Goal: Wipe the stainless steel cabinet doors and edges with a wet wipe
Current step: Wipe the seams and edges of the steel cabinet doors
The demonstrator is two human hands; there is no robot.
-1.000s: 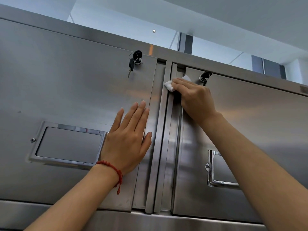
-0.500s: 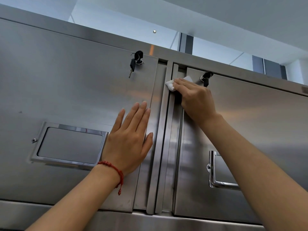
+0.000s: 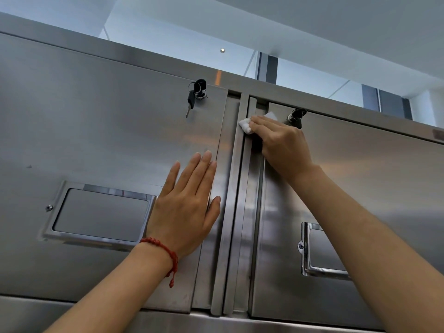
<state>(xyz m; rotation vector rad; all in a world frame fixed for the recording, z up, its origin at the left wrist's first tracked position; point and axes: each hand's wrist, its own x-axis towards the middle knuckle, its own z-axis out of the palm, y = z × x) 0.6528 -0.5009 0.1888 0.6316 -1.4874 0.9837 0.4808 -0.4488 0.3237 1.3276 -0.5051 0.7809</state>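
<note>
Furthest left of the left grip, a recessed handle (image 3: 101, 213) is set into the left cabinet door (image 3: 96, 131), its right rim just beside the heel of that hand. The left grip (image 3: 186, 210) lies flat on the door near its right edge, fingers straight and close together, pointing up, thumb spread out to the right; it holds nothing. A red beaded bracelet (image 3: 165, 251) circles the wrist below it. Above the fingertips and well apart from them, a key (image 3: 191, 102) hangs from the lock (image 3: 200, 88) near the door's top right corner.

Right of the left grip runs the vertical centre strip (image 3: 236, 212) between the two doors. Near its top, the right grip (image 3: 280, 143) has its fingers curled over the wet wipe (image 3: 245, 125), pressing it against the strip and the inner edge of the right cabinet door (image 3: 372, 179). The white wipe shows at the fingertips and again just behind the knuckles.

Just right of and above the right grip sits a second lock (image 3: 296, 115). Below the right forearm, another recessed handle (image 3: 322, 251) shows in part.
</note>
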